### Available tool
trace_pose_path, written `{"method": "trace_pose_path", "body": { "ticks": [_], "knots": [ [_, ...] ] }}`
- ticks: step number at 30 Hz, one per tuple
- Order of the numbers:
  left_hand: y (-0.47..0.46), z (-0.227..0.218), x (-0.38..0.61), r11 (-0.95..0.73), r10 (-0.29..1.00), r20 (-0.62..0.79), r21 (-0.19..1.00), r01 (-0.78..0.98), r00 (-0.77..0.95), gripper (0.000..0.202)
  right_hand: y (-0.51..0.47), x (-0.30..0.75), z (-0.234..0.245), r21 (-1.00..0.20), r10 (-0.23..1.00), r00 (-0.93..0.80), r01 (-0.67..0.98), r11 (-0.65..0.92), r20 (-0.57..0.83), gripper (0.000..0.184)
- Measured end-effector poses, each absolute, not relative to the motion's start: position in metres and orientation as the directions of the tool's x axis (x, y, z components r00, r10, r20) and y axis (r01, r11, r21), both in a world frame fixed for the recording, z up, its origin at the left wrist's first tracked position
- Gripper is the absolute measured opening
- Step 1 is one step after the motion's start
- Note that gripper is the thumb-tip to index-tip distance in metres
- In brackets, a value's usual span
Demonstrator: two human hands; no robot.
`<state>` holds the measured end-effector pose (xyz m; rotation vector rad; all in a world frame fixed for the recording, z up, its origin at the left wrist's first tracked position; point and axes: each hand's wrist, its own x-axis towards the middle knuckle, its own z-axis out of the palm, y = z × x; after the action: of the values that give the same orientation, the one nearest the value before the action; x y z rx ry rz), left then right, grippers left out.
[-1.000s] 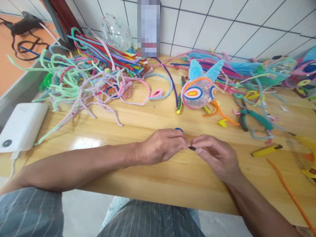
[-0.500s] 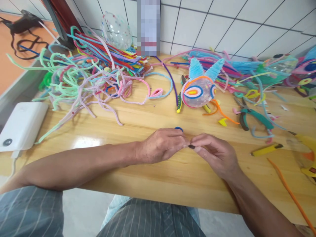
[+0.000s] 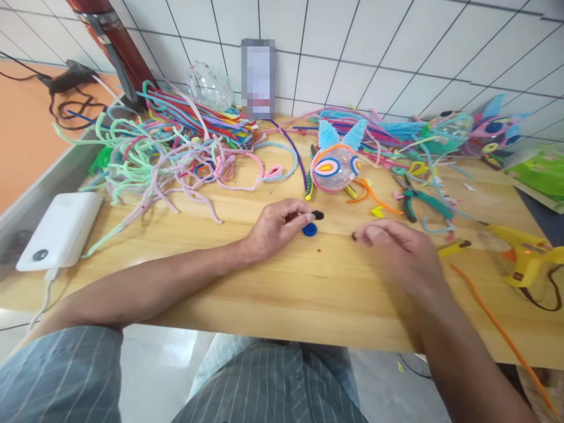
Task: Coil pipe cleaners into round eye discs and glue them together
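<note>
My left hand pinches a small black fuzzy piece between thumb and fingertips, just above the table. Right below it a flat blue coil lies on the wood. A tiny dark piece shows at the fingertips of my right hand, which is closed, somewhat blurred and apart from the left. Behind the hands stands a clear ball decorated as a fish-like head, with light blue fuzzy ears and a ringed eye of blue, white and orange.
Tangled pipe cleaners cover the left back. Pliers, a yellow cutter and a yellow glue gun lie right. A white power bank sits left; a phone leans on the tiled wall.
My hands have parted: the right moved away to the right, the left slightly up and left. The black piece and the blue coil now show more fully. The camera view has shifted.
</note>
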<state>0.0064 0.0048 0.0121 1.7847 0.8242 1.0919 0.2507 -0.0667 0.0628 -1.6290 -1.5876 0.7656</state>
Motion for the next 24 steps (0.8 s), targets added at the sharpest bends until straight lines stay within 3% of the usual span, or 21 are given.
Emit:
{"method": "trace_pose_path", "body": {
  "ticks": [4,8,12,15,18,20,21,22,24],
  "knots": [
    [0.005,0.018,0.007,-0.232,0.915,0.216,0.973,0.005,0.341,0.032,-0.115,0.291,0.083,-0.734,0.956,0.283,0.664,-0.142,0.071,0.029],
    [0.004,0.022,0.005,-0.173,0.918,0.152,0.985,0.026,0.367,0.034,-0.163,0.348,0.072,-0.757,0.756,0.651,0.528,-0.384,0.071,0.023],
    [0.005,0.02,-0.003,-0.185,0.908,0.118,0.974,0.133,0.402,0.032,-0.187,0.407,0.053,-0.74,0.572,0.794,0.508,-0.441,0.205,0.016],
    [0.006,0.014,-0.011,-0.239,0.89,0.137,0.953,0.188,0.435,0.03,-0.187,0.452,0.041,-0.642,0.527,0.793,0.58,-0.502,0.305,0.023],
    [0.0,0.009,-0.019,-0.384,0.838,0.24,0.898,0.216,0.49,0.023,-0.177,0.478,0.033,-0.548,0.513,0.809,0.577,-0.605,0.286,0.033],
    [-0.005,0.005,-0.024,-0.48,0.785,0.33,0.86,0.176,0.525,0.017,-0.169,0.475,0.032,-0.389,0.55,0.774,0.633,-0.669,0.313,0.045],
    [-0.008,0.003,-0.026,-0.498,0.77,0.348,0.852,0.162,0.535,0.015,-0.166,0.466,0.033,-0.292,0.539,0.715,0.685,-0.668,0.446,0.047],
    [-0.01,0.002,-0.027,-0.493,0.769,0.345,0.856,0.157,0.538,0.015,-0.163,0.451,0.035,-0.226,0.581,0.617,0.763,-0.605,0.53,0.038],
    [-0.011,0.001,-0.027,-0.432,0.804,0.309,0.89,0.144,0.507,0.016,-0.156,0.409,0.04,-0.155,0.792,0.331,0.943,-0.294,0.513,0.016]
  ]
}}
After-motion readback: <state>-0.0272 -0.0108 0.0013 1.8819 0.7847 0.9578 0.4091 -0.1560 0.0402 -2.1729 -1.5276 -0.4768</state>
